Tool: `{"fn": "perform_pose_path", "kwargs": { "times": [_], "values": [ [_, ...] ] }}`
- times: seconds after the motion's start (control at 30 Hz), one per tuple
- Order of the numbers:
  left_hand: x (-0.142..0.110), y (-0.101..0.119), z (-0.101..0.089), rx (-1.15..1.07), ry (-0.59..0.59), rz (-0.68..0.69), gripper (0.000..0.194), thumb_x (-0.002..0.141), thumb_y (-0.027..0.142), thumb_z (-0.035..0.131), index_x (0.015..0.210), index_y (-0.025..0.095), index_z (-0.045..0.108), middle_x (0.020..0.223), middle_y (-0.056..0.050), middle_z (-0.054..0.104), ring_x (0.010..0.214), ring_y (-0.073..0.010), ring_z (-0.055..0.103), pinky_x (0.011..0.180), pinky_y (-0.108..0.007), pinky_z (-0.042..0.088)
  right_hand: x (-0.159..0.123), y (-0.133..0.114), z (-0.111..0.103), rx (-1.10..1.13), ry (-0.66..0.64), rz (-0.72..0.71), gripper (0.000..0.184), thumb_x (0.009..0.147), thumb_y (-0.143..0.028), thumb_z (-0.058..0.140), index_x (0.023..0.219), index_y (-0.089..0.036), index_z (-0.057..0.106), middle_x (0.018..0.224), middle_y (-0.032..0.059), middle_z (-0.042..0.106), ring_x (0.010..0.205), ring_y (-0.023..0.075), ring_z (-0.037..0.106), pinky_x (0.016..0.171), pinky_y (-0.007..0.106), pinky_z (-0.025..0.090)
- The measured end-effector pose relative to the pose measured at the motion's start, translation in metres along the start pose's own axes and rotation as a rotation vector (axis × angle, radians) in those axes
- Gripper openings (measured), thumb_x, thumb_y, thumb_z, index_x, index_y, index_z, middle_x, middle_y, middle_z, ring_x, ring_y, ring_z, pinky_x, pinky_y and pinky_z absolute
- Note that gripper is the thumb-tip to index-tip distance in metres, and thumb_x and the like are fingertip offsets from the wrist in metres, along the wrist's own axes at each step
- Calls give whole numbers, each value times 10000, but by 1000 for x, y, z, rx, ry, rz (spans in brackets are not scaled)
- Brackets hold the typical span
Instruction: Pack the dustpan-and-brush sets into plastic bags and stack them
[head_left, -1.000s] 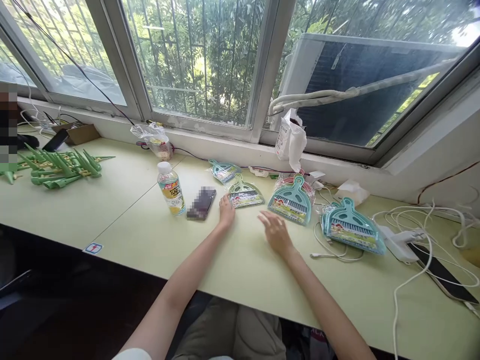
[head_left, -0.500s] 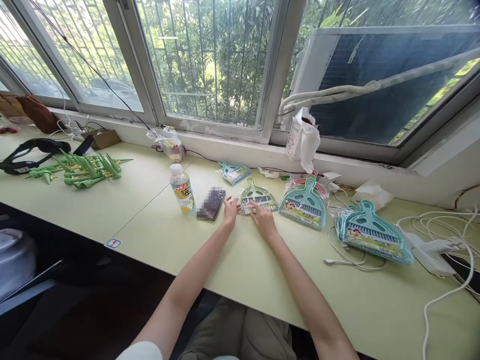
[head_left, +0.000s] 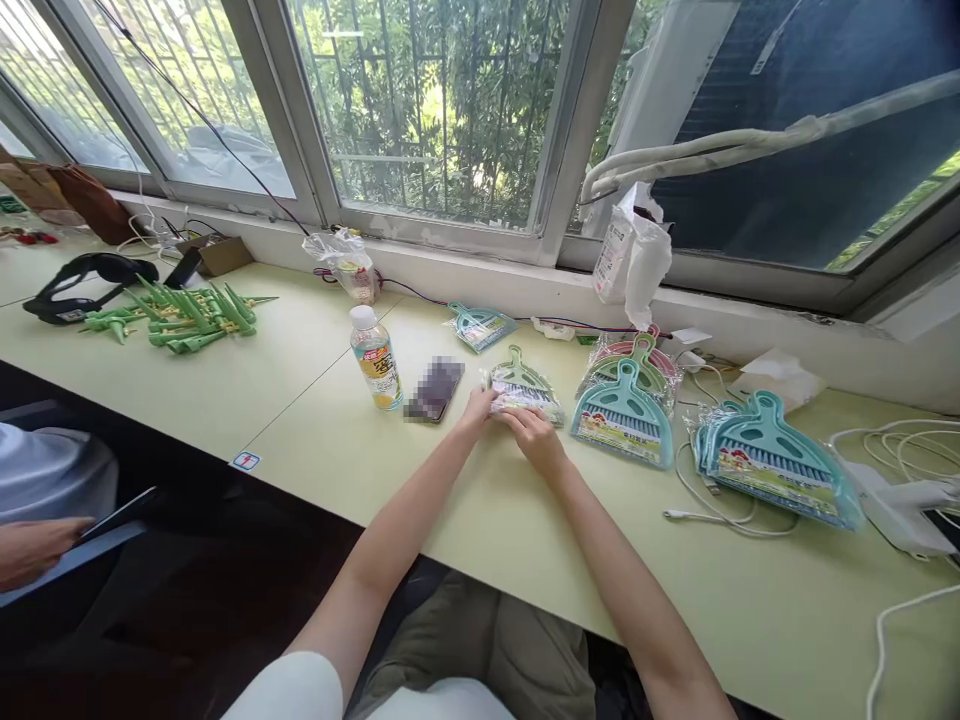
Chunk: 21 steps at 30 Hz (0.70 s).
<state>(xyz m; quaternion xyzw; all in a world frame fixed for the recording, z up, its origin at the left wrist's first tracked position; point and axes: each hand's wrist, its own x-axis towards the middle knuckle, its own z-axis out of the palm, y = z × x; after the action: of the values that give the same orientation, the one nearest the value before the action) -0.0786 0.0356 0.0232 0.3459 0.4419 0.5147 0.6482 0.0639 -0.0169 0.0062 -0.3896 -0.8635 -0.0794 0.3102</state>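
A small green dustpan and brush set (head_left: pixel 520 377) in clear plastic wrap lies on the desk in front of me, its printed label toward me. My left hand (head_left: pixel 478 408) is closed on the lower left corner of the wrap. At the front edge of the same pack, my right hand (head_left: pixel 534 435) has its fingers bent over the wrap, their tips close to the left hand. The fingertips are small and partly hidden. Just right of it lie wrapped dustpan sets, a blue one (head_left: pixel 624 420) in front of a pink one. Another blue set (head_left: pixel 480 327) is behind.
Left of my hands are a phone (head_left: pixel 436 388) and a drink bottle (head_left: pixel 377 365). Several blue sets (head_left: pixel 780 460) lie stacked at right by white cables (head_left: pixel 720 515). Green pointed pieces (head_left: pixel 191 315) and a headset (head_left: pixel 90 285) are far left. Another person's hand (head_left: pixel 37 550) shows at lower left.
My left hand has moved right onto the green set's corner and closed. My right hand has shifted to its front edge. The view has turned slightly; another person's hand has come into view.
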Motion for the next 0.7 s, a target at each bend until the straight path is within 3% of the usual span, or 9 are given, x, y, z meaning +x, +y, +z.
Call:
{"fn": "perform_pose_path", "kwargs": {
  "times": [0.1,0.23,0.33,0.43,0.53,0.6,0.7],
  "values": [
    [-5,4,4,-84,23,76,331,668,164,620,989,178,539,806,-8,625,779,-151,614,696,-251,469,1,-3,-5,-2,33,44,328,947,-164,378,1130,-257,633,1176,45,653,1083,185,603,983,367,402],
    [-14,12,8,-213,-63,148,570,614,147,689,1126,210,449,922,-16,647,893,-173,633,798,-289,484,-3,-4,-14,-15,122,115,268,938,-198,429,1100,-254,636,1233,59,620,1154,196,560,1026,389,370],
    [-19,15,10,-253,-115,154,616,602,142,709,1151,215,437,1004,-32,648,957,-188,631,858,-322,479,-12,-5,-22,-1,166,163,238,938,-229,435,1049,-254,645,1207,56,632,1131,198,567,1051,405,341],
    [-20,14,9,-279,-142,124,622,591,130,717,1148,216,455,1055,-39,643,984,-192,627,865,-321,481,-23,-5,-31,96,132,250,247,940,-312,428,1045,-244,641,1082,64,675,1033,210,603,994,403,389],
    [-19,9,10,-252,-197,39,618,578,122,726,1143,208,490,1045,-48,654,980,-206,632,840,-318,489,-31,-5,-38,259,154,440,358,951,-409,349,1077,-213,620,1044,89,670,992,230,603,881,398,451],
    [-19,4,11,-213,-276,-6,620,559,116,738,1134,193,520,1016,-57,668,966,-221,640,822,-320,491,-32,-5,-41,371,230,613,413,939,-473,337,985,-192,637,943,91,680,855,219,622,785,377,473],
    [-20,-1,13,-183,-369,-11,593,544,136,767,1100,170,562,989,-67,682,946,-234,646,816,-329,489,-28,-4,-41,635,359,898,407,838,-566,502,897,-178,608,767,57,671,613,168,585,605,309,463]
  ]
}}
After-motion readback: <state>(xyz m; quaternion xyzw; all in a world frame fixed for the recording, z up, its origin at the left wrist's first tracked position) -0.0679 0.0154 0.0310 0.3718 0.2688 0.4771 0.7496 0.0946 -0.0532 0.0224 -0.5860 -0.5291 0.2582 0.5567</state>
